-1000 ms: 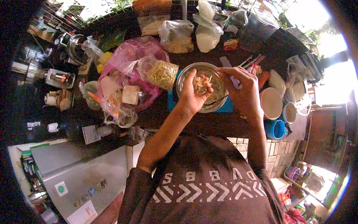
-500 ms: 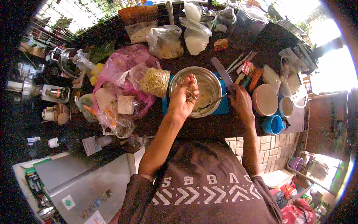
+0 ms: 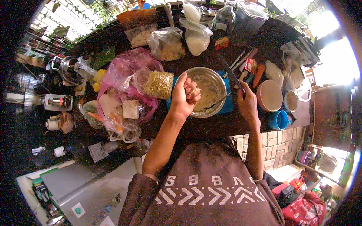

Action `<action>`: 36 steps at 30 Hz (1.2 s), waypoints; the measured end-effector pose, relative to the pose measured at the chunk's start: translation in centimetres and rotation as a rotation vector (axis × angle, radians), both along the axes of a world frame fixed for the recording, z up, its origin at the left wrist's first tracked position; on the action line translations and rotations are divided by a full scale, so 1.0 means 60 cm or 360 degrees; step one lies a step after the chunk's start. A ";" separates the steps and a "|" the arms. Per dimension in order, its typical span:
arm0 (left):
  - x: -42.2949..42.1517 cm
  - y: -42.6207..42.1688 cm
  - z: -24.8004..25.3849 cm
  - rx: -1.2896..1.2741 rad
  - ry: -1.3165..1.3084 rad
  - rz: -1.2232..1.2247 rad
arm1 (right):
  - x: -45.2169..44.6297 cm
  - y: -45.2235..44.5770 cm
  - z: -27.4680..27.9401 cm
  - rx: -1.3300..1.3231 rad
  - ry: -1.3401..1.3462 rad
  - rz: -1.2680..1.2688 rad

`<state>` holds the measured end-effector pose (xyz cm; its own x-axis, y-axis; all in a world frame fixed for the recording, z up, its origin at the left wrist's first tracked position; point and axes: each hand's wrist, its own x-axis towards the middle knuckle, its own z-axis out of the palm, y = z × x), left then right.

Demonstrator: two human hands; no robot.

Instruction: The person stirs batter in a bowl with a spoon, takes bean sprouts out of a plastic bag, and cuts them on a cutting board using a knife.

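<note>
My left hand is closed over the left side of a metal bowl. Pale bits of what look like bean sprouts show between its fingers. A pale, wet-looking mixture lies in the bowl, with the dark handle of a spoon or similar utensil resting over its right rim. To the right of the bowl, my right hand grips a large knife, its blade pointing up and away. Left of my left hand sits a clear bag of bean sprouts.
A blue board lies under the bowl. Pink plastic bag, block in clear wrap and carrots are at left. At right stand a round lidded tub, a blue cup and a carrot. Filled bags line the back.
My left hand has turned and its fingers have curled tighter around the sprouts. The knife's blade has rolled, showing a narrower side. The view has shifted slightly.
</note>
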<state>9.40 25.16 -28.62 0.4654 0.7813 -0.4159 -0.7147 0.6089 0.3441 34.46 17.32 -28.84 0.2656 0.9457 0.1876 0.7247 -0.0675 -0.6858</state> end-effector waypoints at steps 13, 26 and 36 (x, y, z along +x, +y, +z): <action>0.004 0.018 0.027 0.0143 0.0185 0.0054 | -0.020 -0.050 -0.034 -0.0185 0.0861 -0.0127; 0.000 -0.032 0.049 0.0216 0.0087 0.0334 | -0.059 0.022 -0.055 -0.0327 0.1387 0.0364; 0.021 -0.070 0.062 0.0172 -0.0017 0.0535 | -0.052 0.073 -0.086 0.0309 0.1370 0.0229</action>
<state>10.64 20.95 -24.89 0.1785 0.9308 -0.3189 -0.8729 0.2994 0.3853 31.36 21.70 -33.99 0.2696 0.9530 0.1380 -0.0536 0.1580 -0.9860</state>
